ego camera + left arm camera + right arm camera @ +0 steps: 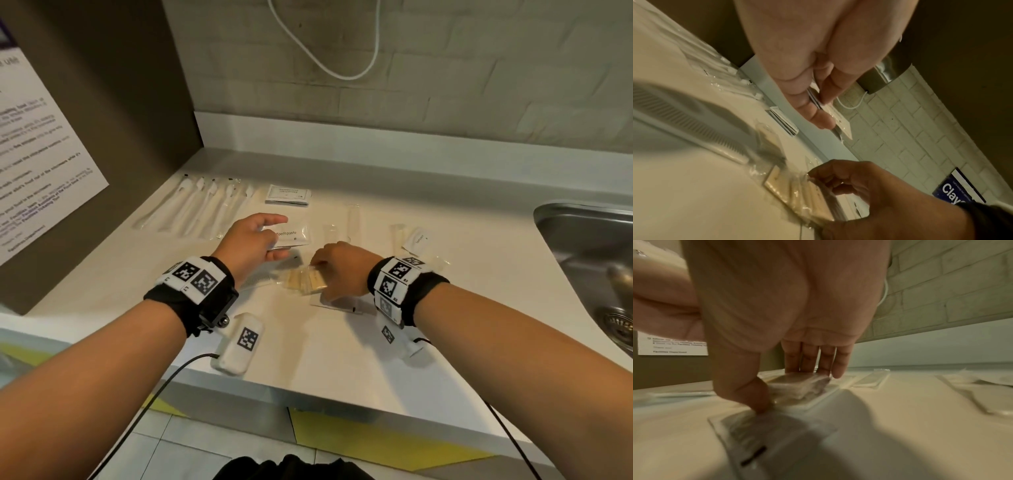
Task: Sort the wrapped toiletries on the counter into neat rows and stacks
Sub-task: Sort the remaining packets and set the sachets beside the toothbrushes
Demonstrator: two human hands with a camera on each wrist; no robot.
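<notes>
My left hand (281, 237) pinches a thin stack of white toothpaste sachets (295, 234) just above the counter; the left wrist view shows thumb and fingers clamped on these sachets (840, 123). My right hand (317, 270) reaches down over a small pile of tan, clear-wrapped packets (304, 281). In the right wrist view its fingers sit behind the tan packets (801, 382) and its thumb in front. A flat clear sachet (766, 434) lies under the wrist. A wrapped comb (253, 283) lies left of the pile.
Wrapped toothbrushes (202, 205) lie in a row at the back left, with a stack of white packets (288, 194) beside them. Clear wrapped sticks (352, 219) and a white sachet (418, 240) lie to the right. A steel sink (589, 240) borders the counter (342, 359).
</notes>
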